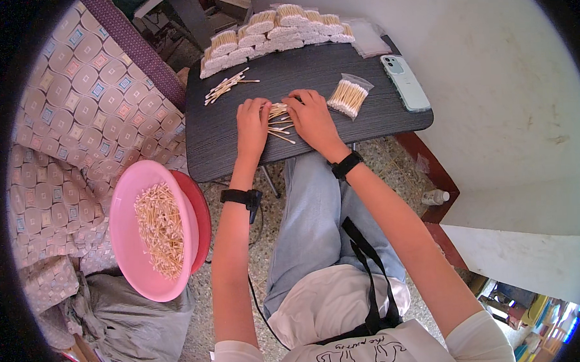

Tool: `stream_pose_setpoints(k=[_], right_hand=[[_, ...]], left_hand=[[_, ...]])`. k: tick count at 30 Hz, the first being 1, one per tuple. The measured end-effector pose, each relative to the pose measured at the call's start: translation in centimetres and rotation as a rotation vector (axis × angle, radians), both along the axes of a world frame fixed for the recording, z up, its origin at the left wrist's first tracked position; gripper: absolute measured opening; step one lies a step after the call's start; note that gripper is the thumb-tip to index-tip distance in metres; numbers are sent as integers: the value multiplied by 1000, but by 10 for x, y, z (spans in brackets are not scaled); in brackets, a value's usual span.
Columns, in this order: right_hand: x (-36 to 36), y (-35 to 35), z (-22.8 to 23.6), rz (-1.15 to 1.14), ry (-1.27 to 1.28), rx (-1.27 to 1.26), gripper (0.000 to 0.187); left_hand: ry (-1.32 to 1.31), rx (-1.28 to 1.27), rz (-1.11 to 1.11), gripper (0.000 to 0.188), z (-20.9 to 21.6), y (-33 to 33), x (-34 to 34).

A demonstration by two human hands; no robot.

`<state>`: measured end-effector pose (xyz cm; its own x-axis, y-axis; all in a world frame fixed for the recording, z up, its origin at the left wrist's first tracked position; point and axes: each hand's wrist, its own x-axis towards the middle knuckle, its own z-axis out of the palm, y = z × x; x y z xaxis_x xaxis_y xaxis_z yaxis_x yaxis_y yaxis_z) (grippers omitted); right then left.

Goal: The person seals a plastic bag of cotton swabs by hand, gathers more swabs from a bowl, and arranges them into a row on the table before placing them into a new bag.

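To your right and far side rises a pale wall with a dark red base, while a geometric-patterned cover spreads over the left side above a speckled floor. Ahead of you stands a dark, grooved table with rounded corners. At your near left, a pink basin holds a large heap of loose swabs, with a red basin just under and behind it. Filled packets are stacked along the table's far edge. Your left hand and right hand are over its near middle. A pale green phone lies at the right edge, near some flat clear bags at the far right. A single packet of swabs rests just right of your right hand; a scattered group of swabs lies far left. The bunch of swabs is on the table between your hands, your fingertips at its two sides; whether either grip is clamped on it, you cannot tell.
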<state>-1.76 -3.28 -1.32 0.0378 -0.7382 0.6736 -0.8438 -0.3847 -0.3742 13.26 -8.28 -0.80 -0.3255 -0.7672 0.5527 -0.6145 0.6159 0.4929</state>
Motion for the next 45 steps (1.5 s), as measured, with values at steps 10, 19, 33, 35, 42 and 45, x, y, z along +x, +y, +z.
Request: stream_pose_setpoints(k=[10,19,33,35,42,45], right_hand=[[-1,0,2,-15,-91,103,14],[3,1,6,138,-79,-4,32],[1,3,5,202,-132,147,30],[-1,5,5,220,-151,130,29],[-2,2,0,112,-55,127,36],[1,0,3,192,-140,193,44]], left_hand=[[39,-14,40,19,0,2,-2],[-116,-99,-190,29,13,9,12],[-243,3,-57,64,2,36,11],[-262,-53,56,67,-2,35,6],[-299,-47,46,66,-5,24,-1],[-356,-72,-15,62,-7,24,-2]])
